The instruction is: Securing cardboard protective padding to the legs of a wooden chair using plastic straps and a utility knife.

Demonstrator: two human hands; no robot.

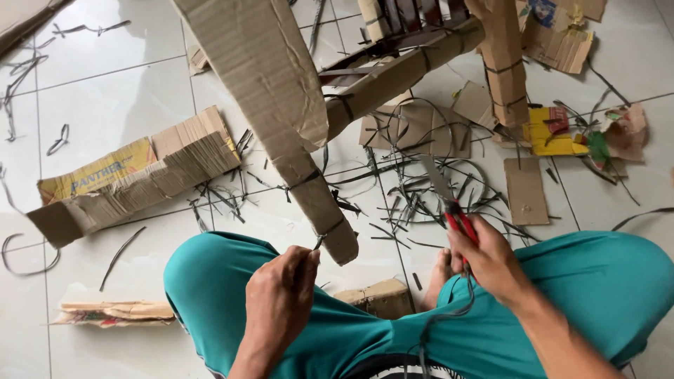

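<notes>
On a white tiled floor [105,105] littered with cut grey strap scraps [421,203], a person in teal trousers sits stripping packing from a furniture piece whose long leg is wrapped in brown corrugated cardboard [274,105]. The left hand [281,295] pinches the loose end of a thin grey plastic strap [324,233] that circles the lower tip of that leg, just above the knees. The right hand [491,263] is closed around a red-handled cutter with a grey blade [446,193], blade pointing away, apart from the strap. Judging by this, the strap is about to be cut; the next move seems to call for bringing the blade across to the taut strap while the left hand keeps tension. Torn cardboard slabs [140,175] lie left, yellow and brown scraps [554,133] right, and a second wrapped leg [502,56] crowds the space ahead
</notes>
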